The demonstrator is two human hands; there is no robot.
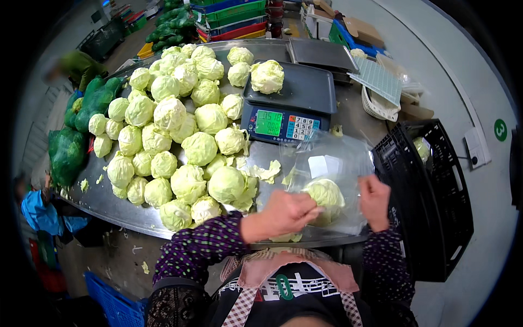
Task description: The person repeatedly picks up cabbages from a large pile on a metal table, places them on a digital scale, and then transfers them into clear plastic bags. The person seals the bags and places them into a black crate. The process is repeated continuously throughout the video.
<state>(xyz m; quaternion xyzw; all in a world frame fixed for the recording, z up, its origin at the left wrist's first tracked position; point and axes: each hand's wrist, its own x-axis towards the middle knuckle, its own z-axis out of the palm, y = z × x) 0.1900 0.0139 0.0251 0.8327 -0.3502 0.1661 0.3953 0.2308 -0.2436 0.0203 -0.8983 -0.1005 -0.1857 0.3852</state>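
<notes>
Lots of cabbages (169,113) cover the left and middle of the gray metal counter (103,196). Green sacks (97,106) sit by its left edge. Torn leaves (267,172) lie beside the cabbages. A clear bag (351,158) lies by the near right corner. A scale (302,98) and a second scale (321,54) sit farther back.

Cabbages (169,113) heap across the left of the metal table (111,204), with mesh sacks (66,151) left of them. To their right stands a digital scale (310,90), one cabbage (267,77) on its platform. Before the scale, between left hand (286,215) and right hand (375,200), a plastic bag (354,158) surrounds another cabbage (327,195). The right-hand crate (457,218) apparently holds one too.
</notes>
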